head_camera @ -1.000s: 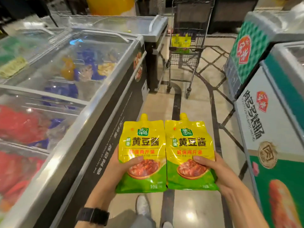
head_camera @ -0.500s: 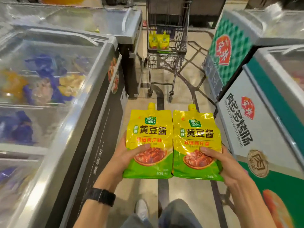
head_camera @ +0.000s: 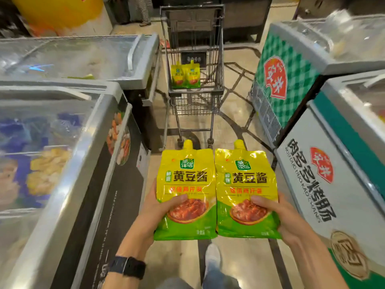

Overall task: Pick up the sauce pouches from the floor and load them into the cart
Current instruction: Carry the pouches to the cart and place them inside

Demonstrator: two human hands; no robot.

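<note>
I carry two yellow-and-green spouted sauce pouches upright, side by side, in front of me. My left hand (head_camera: 155, 211) grips the left pouch (head_camera: 186, 184) at its lower left, thumb across the front. My right hand (head_camera: 281, 215) grips the right pouch (head_camera: 245, 184) at its lower right the same way. Straight ahead in the aisle stands a grey wire shopping cart (head_camera: 217, 59). Two more of the same pouches (head_camera: 185, 76) lean upright inside its basket at the left.
Glass-topped chest freezers (head_camera: 68, 155) line the left of the aisle. More freezers with green and white branded sides (head_camera: 325, 184) line the right. The tiled floor (head_camera: 235, 130) runs as a narrow lane between them up to the cart.
The cart has come closer and larger in view as I walk down the aisle. Both hands keep the same hold on the pouches.
</note>
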